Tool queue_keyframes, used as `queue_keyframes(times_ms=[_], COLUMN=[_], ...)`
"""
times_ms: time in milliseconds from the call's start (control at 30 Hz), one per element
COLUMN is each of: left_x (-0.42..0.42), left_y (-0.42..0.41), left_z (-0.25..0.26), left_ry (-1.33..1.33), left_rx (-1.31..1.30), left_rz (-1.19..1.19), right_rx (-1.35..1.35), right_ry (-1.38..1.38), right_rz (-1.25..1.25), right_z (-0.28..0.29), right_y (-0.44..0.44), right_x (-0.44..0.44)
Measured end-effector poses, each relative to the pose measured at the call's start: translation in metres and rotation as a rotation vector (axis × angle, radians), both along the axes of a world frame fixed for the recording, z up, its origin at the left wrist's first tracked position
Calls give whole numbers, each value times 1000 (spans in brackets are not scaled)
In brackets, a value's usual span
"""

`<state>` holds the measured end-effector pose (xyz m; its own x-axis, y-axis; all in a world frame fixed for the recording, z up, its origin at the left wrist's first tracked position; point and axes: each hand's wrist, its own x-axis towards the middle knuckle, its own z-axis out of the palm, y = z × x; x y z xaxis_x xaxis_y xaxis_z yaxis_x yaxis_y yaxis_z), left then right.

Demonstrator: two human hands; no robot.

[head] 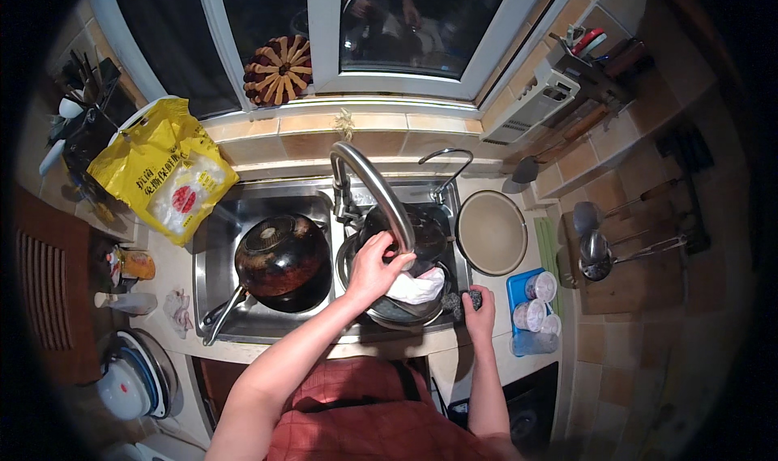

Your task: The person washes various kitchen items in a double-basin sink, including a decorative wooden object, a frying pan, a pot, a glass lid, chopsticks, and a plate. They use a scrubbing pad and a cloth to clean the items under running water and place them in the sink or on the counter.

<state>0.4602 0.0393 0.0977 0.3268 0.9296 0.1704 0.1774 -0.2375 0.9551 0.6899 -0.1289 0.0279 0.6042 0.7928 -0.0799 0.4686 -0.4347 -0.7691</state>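
My left hand (pixel 372 271) reaches over the right sink basin, its thumb and fingers around the lower end of the curved metal faucet spout (pixel 378 184). Just below lies a white cloth (pixel 418 287), on top of the dishes stacked in the basin. A dark pot or pan (pixel 428 224) sits behind the spout, partly hidden by it. At the basin's right edge my right hand (pixel 480 315) holds a dark grey scouring pad (pixel 454 304). In the left basin a blackened wok (pixel 282 260) rests upside down, its metal handle pointing toward me.
A round beige lid or plate (pixel 491 233) lies right of the sink, near a blue tray (pixel 519 345) of plastic cups. A small second tap (pixel 447 152) stands behind. A yellow plastic bag (pixel 164 169) is at left, above stacked basins (pixel 127 382). Ladles (pixel 592 245) hang at right.
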Motion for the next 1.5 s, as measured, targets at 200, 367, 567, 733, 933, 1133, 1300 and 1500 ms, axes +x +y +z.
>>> queue_keyframes(times_ms=[200, 367, 567, 733, 933, 1133, 1300, 1500], left_x=[-17, -29, -27, 9, -9, -19, -22, -24], left_y=[-7, -18, -21, -6, -12, -15, -17, -19], left_z=[2, -25, -47, -29, -39, -29, -19, -18], left_ry=[-2, 10, 144, 202, 95, -4, -29, -119], left_rx=[-4, -98, 51, -79, -165, -251, -260, -356], left_rz=[-115, -70, -33, -84, -87, -109, -81, -65], right_rx=[-59, -162, -14, 17, 103, -31, -112, -52], right_ry=[-329, -305, -163, 546, -166, -411, -474, 691], right_rz=[61, 168, 233, -49, 265, 759, 681, 64], right_z=[-15, -36, 6, -46, 15, 12, -16, -39], right_y=[2, -12, 46, 106, 93, 45, 31, 86], right_x=[-6, -9, -14, 2, -42, -54, -8, 13])
